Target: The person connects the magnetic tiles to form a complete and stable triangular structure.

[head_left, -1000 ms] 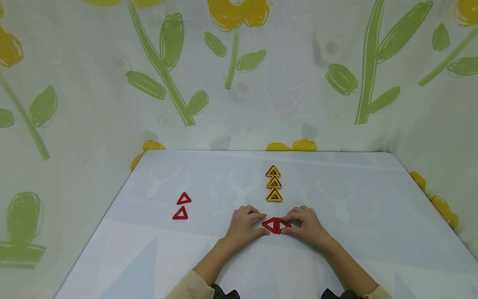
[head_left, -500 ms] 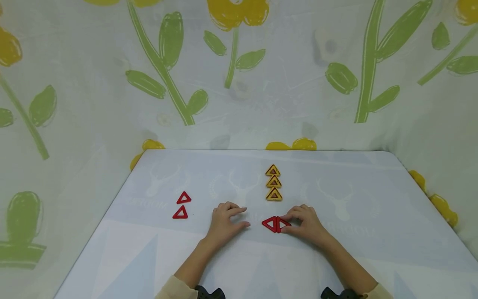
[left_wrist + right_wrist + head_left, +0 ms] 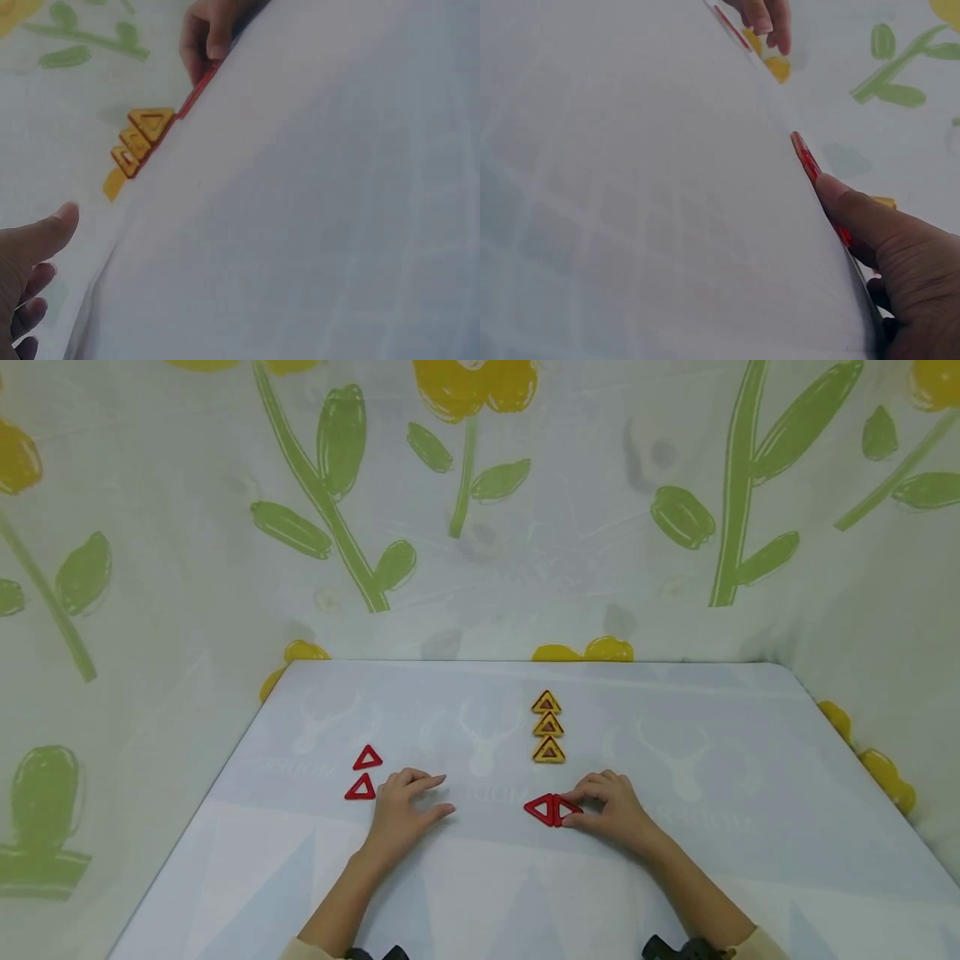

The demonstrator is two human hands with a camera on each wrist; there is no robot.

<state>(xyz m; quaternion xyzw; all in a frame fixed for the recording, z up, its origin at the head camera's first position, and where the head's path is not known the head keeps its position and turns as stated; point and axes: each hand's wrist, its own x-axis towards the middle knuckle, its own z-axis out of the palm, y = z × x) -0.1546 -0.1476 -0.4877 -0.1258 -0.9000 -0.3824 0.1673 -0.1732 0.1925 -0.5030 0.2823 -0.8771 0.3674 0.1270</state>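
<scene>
Two red triangular frame tiles lie side to side on the table, their points facing outward: the left tile (image 3: 550,811) and the right tile (image 3: 558,811). Fingers and thumb of my right hand (image 3: 618,812) pinch the right tile at its outer end. In the right wrist view the red tiles (image 3: 805,156) show edge-on by the thumb. My left hand (image 3: 403,814) holds nothing, thumb and fingers spread apart. Just beyond it on the left are two more red triangles, an upper one (image 3: 367,767) and a lower one (image 3: 360,797), lying separately.
Three yellow triangle tiles with brown centres (image 3: 549,760) form a column behind the red pair. The white table (image 3: 675,877) carries faint deer prints. Behind it hangs a flower-patterned curtain (image 3: 555,585). Dark wrist bands (image 3: 686,948) sit near both sleeves.
My left hand has let go of the left red tile and moved left, toward the two separate red triangles. The right hand stays on its tile.
</scene>
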